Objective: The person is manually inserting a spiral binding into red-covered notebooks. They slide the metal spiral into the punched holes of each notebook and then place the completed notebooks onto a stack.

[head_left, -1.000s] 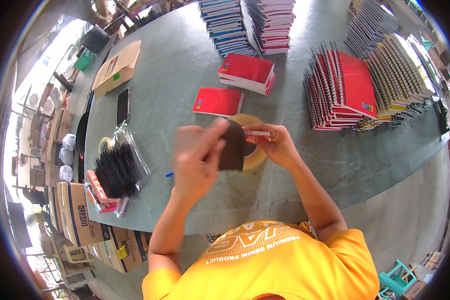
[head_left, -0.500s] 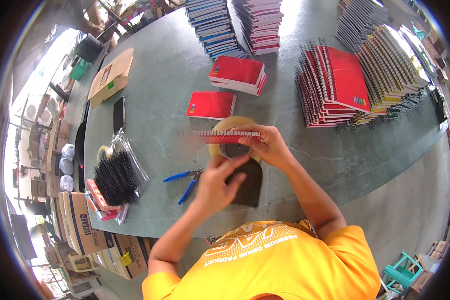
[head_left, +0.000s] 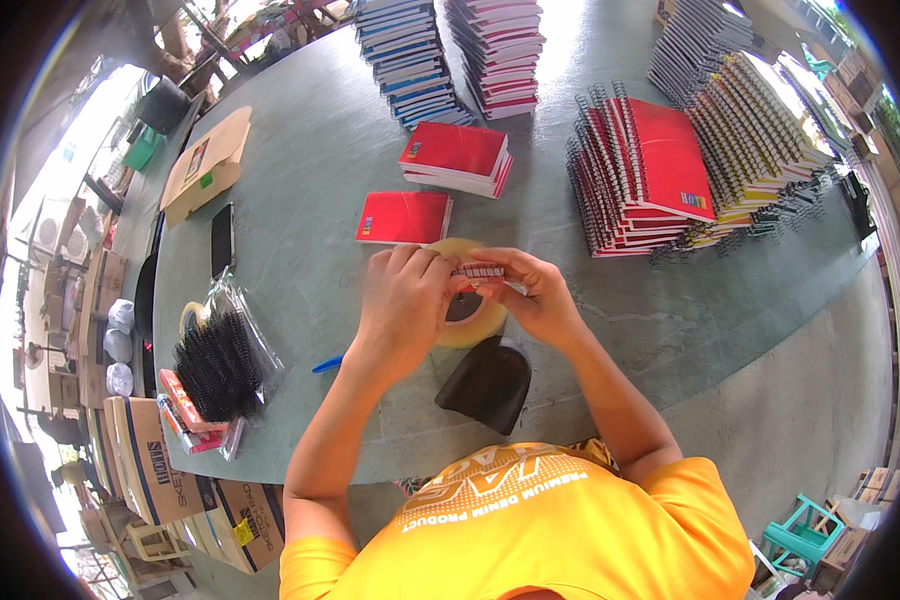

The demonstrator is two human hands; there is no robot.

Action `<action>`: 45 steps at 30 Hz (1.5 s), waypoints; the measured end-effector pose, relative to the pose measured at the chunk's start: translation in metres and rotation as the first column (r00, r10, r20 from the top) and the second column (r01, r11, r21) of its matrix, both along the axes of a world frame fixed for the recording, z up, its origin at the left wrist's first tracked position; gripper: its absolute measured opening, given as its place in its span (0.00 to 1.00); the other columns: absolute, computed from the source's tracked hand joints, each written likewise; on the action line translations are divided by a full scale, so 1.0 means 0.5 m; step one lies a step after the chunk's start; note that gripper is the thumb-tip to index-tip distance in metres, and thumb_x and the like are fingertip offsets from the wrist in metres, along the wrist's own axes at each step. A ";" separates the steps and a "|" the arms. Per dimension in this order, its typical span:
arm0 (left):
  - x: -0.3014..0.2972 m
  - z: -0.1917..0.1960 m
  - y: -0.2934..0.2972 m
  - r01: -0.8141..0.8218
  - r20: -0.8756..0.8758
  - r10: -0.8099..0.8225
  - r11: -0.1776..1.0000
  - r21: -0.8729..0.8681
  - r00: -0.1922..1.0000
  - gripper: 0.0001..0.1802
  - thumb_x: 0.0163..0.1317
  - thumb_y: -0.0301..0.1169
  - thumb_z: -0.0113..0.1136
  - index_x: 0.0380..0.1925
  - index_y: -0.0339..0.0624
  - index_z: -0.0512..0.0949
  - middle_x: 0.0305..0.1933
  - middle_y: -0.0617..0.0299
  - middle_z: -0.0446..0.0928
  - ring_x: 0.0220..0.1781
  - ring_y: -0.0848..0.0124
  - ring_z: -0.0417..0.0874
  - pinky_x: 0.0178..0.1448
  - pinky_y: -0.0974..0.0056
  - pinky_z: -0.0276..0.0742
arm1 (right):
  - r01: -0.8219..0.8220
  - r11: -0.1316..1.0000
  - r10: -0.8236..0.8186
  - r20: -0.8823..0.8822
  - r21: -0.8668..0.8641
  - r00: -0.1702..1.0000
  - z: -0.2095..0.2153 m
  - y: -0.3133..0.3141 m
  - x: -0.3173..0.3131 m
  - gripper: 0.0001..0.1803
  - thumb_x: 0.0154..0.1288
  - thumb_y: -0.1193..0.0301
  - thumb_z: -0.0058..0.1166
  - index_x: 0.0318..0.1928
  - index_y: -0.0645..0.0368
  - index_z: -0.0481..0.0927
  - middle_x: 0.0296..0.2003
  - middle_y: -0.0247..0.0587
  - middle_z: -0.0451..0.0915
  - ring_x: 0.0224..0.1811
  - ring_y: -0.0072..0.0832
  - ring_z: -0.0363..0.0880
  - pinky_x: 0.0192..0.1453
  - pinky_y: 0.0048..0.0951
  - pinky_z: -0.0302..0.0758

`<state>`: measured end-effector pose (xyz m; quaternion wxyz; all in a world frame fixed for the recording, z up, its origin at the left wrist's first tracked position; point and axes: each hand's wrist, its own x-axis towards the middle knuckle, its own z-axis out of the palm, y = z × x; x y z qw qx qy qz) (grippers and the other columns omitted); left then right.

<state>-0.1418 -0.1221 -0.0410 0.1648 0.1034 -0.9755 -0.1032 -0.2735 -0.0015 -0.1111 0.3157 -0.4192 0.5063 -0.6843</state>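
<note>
Since half a second ago, the left hand (head_left: 402, 300) has moved up to the small red spiral-bound notebook (head_left: 483, 270), fingers curled closed on its left end. Thumb and fingers of the right hand (head_left: 542, 298) pinch its right end, spine showing. It is over a tape roll (head_left: 478, 333) on the desk (head_left: 630, 350); a dark curved piece (head_left: 488, 384) lies nearer the person.

L hand (head_left: 402, 305) & R hand (head_left: 540, 297) hold spiral bk (head_left: 480, 271) btwn fingertips, w/ tape roll (head_left: 475, 334) under fingers, red bk (head_left: 403, 217) just past L fingers, dark piece (head_left: 487, 386) bodyward.
</note>
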 end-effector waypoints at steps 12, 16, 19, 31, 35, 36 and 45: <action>-0.050 -0.027 0.020 0.235 -0.217 -0.196 0.957 0.171 0.956 0.11 0.53 0.24 0.60 0.39 0.37 0.77 0.37 0.54 0.77 0.41 0.56 0.77 0.46 0.57 0.73 | 0.185 0.977 -0.156 -0.238 0.106 0.959 -0.037 0.015 -0.010 0.10 0.60 0.80 0.54 0.43 0.66 0.79 0.32 0.44 0.83 0.35 0.18 0.79 0.41 0.24 0.76; -0.052 -0.011 0.024 0.250 -0.265 -0.190 0.944 0.215 0.945 0.12 0.53 0.25 0.61 0.38 0.37 0.76 0.37 0.54 0.77 0.40 0.55 0.77 0.44 0.56 0.75 | 0.198 0.976 -0.173 -0.224 0.092 0.959 -0.044 0.014 -0.009 0.10 0.60 0.81 0.53 0.43 0.65 0.79 0.33 0.46 0.83 0.35 0.20 0.81 0.41 0.25 0.76; -0.048 -0.012 0.015 0.278 -0.217 -0.228 0.932 0.234 0.949 0.12 0.53 0.25 0.62 0.39 0.38 0.76 0.37 0.53 0.77 0.41 0.55 0.77 0.44 0.56 0.75 | 0.176 0.976 -0.144 -0.220 0.132 0.965 -0.031 0.017 -0.006 0.10 0.61 0.83 0.51 0.43 0.67 0.78 0.34 0.39 0.83 0.37 0.16 0.78 0.44 0.22 0.75; -0.036 0.001 0.003 0.271 -0.290 -0.186 0.917 0.291 0.939 0.11 0.50 0.23 0.62 0.35 0.38 0.78 0.29 0.55 0.76 0.37 0.57 0.77 0.38 0.59 0.75 | 0.306 0.951 -0.240 -0.527 0.039 0.815 0.027 0.024 0.032 0.09 0.57 0.79 0.53 0.40 0.62 0.79 0.30 0.50 0.81 0.33 0.43 0.83 0.35 0.33 0.77; -0.013 0.002 0.008 0.199 -0.283 -0.104 0.922 0.333 0.954 0.09 0.47 0.22 0.64 0.32 0.38 0.79 0.30 0.57 0.77 0.37 0.60 0.78 0.37 0.60 0.75 | 0.304 0.951 -0.273 -0.614 -0.057 0.740 0.023 0.015 0.047 0.09 0.57 0.78 0.53 0.40 0.60 0.79 0.30 0.49 0.81 0.31 0.47 0.80 0.33 0.38 0.76; -0.008 0.008 0.005 0.167 -0.256 -0.090 0.941 0.295 0.963 0.09 0.47 0.22 0.64 0.32 0.38 0.79 0.30 0.57 0.77 0.37 0.60 0.78 0.37 0.61 0.75 | 0.289 0.957 -0.233 -0.641 -0.019 0.731 0.017 0.016 0.046 0.10 0.57 0.78 0.54 0.41 0.62 0.78 0.30 0.49 0.81 0.31 0.43 0.82 0.35 0.35 0.77; 0.062 0.020 0.010 -0.049 -0.223 0.110 0.964 0.261 0.969 0.15 0.47 0.24 0.67 0.37 0.39 0.77 0.36 0.53 0.77 0.37 0.59 0.80 0.36 0.61 0.76 | 0.457 0.882 -0.472 -0.184 -0.117 0.862 0.058 0.049 -0.014 0.19 0.64 0.72 0.57 0.54 0.60 0.74 0.48 0.39 0.78 0.48 0.23 0.76 0.49 0.24 0.73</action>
